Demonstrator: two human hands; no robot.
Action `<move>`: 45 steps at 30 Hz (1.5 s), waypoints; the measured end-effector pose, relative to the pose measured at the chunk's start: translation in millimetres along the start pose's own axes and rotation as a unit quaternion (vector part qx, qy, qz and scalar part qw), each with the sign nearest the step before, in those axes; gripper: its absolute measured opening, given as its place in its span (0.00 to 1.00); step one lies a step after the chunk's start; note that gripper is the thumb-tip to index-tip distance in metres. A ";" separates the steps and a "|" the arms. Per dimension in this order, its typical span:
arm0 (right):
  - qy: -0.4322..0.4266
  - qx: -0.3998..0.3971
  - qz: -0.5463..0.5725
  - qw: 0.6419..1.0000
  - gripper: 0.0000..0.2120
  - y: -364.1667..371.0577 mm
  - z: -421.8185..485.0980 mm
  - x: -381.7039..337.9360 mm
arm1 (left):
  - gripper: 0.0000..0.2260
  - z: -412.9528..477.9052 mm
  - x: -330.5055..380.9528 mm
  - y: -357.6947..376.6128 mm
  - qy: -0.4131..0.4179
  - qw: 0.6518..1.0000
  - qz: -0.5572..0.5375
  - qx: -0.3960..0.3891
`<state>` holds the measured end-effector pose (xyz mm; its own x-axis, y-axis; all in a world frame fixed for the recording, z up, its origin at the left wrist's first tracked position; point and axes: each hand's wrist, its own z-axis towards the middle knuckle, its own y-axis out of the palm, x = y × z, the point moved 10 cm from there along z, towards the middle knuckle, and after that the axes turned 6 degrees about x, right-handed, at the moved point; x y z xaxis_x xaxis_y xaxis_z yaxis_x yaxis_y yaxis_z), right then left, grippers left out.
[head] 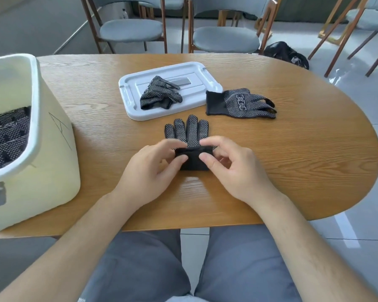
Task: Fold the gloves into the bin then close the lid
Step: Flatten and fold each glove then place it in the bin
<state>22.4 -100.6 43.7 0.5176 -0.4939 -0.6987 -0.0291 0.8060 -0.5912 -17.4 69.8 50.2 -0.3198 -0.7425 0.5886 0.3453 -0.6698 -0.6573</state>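
Both hands work at the middle of the oval wooden counter (292,162). From the head view, the left hand (153,168) and the right hand (236,171) are close together, and each one pinches with thumb and fingertips the black cuff end of a black knit glove with white grip dots (189,131). The cuff is turned over toward the glove fingers, which lie flat on the counter and point away from the person. I judge that this fold is begun but not finished.

At the left stands the cream plastic bin with a white rim (52,153), open; dark dotted fabric (7,136) lies inside, so it seems some gloves are already packed. Two more wait: a crumpled dotted glove (159,94) lies on the white plastic lid (131,88), and a flat dotted glove with a white logo (240,103) lies on the counter just beside the lid. What is left, as I see it: finish this fold, put the glove into the bin, fold the other two, then close the lid on the bin.
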 end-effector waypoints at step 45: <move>-0.097 -0.034 -0.169 0.980 0.20 6.1 -5.5 1.7 | 0.28 3.4 -12.1 14.2 0.069 0.979 0.173 -0.082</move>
<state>18.3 -98.3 36.8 0.6600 -0.6520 -0.3733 0.1180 0.5807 -0.8055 -5.6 69.3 35.4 -0.3283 -0.9093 0.2558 0.3115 -0.3599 -0.8795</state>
